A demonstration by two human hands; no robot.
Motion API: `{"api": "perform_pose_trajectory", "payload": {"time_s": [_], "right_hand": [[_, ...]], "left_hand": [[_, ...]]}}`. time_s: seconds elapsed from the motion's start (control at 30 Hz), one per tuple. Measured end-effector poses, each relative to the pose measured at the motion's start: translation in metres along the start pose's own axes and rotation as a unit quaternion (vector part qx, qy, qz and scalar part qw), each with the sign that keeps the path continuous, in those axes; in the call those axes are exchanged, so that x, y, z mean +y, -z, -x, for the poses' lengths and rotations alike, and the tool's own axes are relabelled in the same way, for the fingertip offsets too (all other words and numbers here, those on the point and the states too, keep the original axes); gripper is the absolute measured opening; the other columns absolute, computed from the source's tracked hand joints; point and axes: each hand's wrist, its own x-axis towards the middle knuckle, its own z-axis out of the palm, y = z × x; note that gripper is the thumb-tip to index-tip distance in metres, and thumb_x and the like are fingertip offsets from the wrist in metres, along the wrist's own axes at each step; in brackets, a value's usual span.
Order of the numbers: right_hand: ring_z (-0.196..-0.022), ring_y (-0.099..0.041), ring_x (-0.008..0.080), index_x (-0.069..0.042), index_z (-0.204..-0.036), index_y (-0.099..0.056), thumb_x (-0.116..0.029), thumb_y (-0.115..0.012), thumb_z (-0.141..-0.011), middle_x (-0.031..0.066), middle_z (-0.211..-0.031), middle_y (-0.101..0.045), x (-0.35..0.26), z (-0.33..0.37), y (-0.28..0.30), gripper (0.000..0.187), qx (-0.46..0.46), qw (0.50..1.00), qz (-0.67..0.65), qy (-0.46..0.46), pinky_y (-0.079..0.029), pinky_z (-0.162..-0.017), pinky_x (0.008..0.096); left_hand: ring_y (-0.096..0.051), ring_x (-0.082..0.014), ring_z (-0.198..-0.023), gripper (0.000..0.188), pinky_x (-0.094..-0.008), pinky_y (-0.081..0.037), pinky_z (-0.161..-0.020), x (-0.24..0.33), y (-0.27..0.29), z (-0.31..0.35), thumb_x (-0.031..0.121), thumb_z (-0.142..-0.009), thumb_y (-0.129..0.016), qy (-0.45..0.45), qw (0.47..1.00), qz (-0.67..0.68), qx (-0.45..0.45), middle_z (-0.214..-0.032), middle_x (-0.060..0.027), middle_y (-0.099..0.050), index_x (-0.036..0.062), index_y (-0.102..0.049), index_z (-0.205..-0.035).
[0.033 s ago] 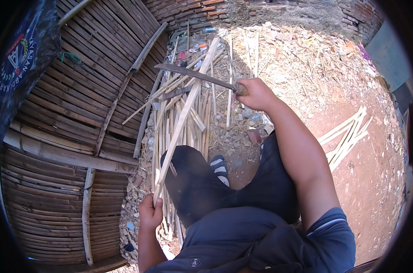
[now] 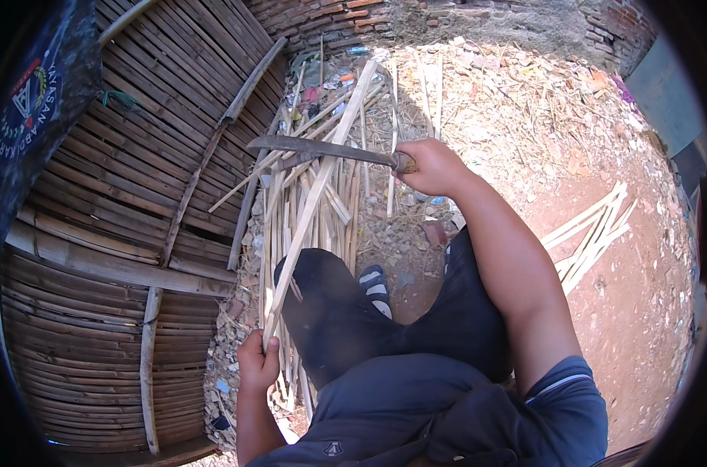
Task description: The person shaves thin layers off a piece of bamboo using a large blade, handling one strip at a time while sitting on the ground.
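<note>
My right hand (image 2: 434, 167) is closed round the wooden handle of a machete (image 2: 330, 149). Its long dark blade points left and lies across a pale bamboo strip (image 2: 311, 206), near the strip's far end; whether it touches cannot be told. My left hand (image 2: 258, 363) grips the near end of that strip beside my left knee, thumb on top. The strip slants away from me, over a dark piece of wood (image 2: 295, 160) partly hidden by the blade. Under it lies a pile of long split bamboo strips (image 2: 279, 226).
A bamboo slat wall (image 2: 167, 156) stands at the left, with a dark printed banner (image 2: 38, 101) hanging there. Rubble and bamboo scraps (image 2: 525, 117) cover the ground toward a brick wall (image 2: 346, 19). Several cut strips (image 2: 591, 237) lie at the right. My sandalled foot (image 2: 374, 289) is between my knees.
My right hand has moved slightly left and nearer to me, bringing the machete blade lower over the bamboo strip. My left hand and the strip have hardly moved.
</note>
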Motion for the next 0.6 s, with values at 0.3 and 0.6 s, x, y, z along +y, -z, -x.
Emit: {"api": "perform_pose_trajectory", "payload": {"time_s": [0.3, 0.6], "right_hand": [[-0.095, -0.072, 0.0437, -0.007, -0.109, -0.073, -0.030, -0.077, -0.087, 0.0241, -0.097, -0.075, 0.023, -0.002, 0.031, 0.032, 0.061, 0.980, -0.035, -0.184, -0.057, -0.084, 0.0516], [-0.089, -0.071, 0.0436, -0.008, -0.101, -0.073, -0.031, -0.080, -0.085, 0.0207, -0.090, -0.073, -0.015, 0.007, 0.021, 0.028, -0.064, 0.994, 0.089, 0.018, -0.056, -0.079, 0.0505]], "left_hand": [[-0.059, -0.0270, -0.053, 0.026, -0.0399, -0.045, -0.054, 0.006, 0.014, 0.001, 0.025, -0.101, -0.070, -0.041, 0.998, -0.055, 0.006, -0.064, -0.0133, -0.060, -0.0008, -0.067, -0.097], [-0.065, -0.0398, -0.060, 0.023, -0.0463, -0.052, -0.057, 0.010, 0.007, -0.010, 0.023, -0.096, -0.073, -0.095, 0.976, -0.173, 0.092, -0.072, -0.0165, -0.066, 0.0010, -0.070, -0.102]]}}
